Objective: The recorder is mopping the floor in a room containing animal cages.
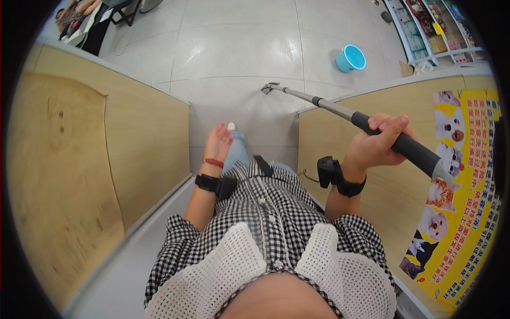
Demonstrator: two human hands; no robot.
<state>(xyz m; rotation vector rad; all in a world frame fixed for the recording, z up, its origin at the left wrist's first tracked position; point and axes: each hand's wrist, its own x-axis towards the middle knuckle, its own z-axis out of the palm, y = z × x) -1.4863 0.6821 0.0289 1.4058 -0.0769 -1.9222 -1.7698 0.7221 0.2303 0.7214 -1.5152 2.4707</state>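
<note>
My right hand (382,139) is wrapped around the dark grip of a long-handled floor-cleaning tool (338,108), close to the handle's upper end. Its metal pole slants away from me to a small flat head (271,87) on the tiled floor (235,52). What the head carries is too small to tell. My left hand (218,142) hangs in front of my left leg with the fingers loosely apart and nothing in them. Each wrist bears a black strap with a device on it.
Wood-faced counters stand close on both sides, the left one (147,131) and the right one (330,135), which bears a yellow poster (458,191) with animal pictures. Beyond lie a blue bucket (344,62) and a stocked shelf rack (432,56). A person (83,12) is at far left.
</note>
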